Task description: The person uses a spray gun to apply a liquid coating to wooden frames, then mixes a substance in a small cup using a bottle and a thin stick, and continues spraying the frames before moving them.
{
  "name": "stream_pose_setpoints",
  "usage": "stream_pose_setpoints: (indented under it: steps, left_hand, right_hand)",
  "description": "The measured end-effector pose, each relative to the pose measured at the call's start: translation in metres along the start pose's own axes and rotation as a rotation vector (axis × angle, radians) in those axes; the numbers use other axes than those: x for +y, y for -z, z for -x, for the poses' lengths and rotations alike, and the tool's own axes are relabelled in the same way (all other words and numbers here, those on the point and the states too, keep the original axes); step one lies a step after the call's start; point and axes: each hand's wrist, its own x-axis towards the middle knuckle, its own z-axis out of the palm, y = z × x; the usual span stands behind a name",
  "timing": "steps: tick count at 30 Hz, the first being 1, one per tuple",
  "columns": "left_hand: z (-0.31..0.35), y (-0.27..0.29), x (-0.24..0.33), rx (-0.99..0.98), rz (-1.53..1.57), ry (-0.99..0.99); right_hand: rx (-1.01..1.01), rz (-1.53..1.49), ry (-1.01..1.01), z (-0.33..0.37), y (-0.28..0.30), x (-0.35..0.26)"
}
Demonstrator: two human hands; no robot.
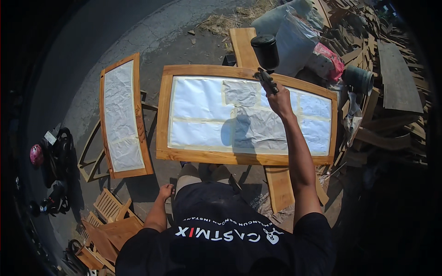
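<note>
Spray gun point(265, 59) sits clamped in the right hand point(279, 100), over the masked wooden frame's point(198, 155) far rail. Left hand point(165, 191) hangs loosely curled, holding nothing.

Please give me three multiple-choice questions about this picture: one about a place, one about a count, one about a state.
1. Where is the spray gun?
A. over the far rail of the large wooden frame
B. on the ground
C. on the narrow frame

2. How many paper-masked wooden frames are there?
A. one
B. two
C. four

3. What is the left hand doing?
A. holding a brush
B. hanging down with nothing in it
C. pressing the paper

Answers: 1 A, the right hand holds it there. 2 B, the large one and the narrow frame. 3 B, it hangs beside the body.
</note>
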Motion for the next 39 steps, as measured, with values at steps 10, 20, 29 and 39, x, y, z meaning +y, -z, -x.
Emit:
stream_pose_setpoints:
  steps: [10, 20, 29, 39]
  left_hand:
    - [0.013, -0.018, -0.027, 0.038, 0.15, 0.021]
    - [0.03, -0.046, -0.051, 0.079, 0.253, -0.035]
    - [0.014, -0.061, -0.075, 0.204, 0.054, -0.14]
    - [0.011, -0.043, -0.08, 0.094, 0.26, -0.158]
  right_hand:
    - [-0.188, -0.099, 0.213, -0.039, -0.082, -0.068]
    - [-0.36, -0.172, 0.289, -0.041, -0.144, -0.132]
    - [-0.657, -0.149, 0.275, 0.053, -0.137, -0.123]
    - [-0.894, -0.136, 0.329, 0.16, -0.134, -0.112]
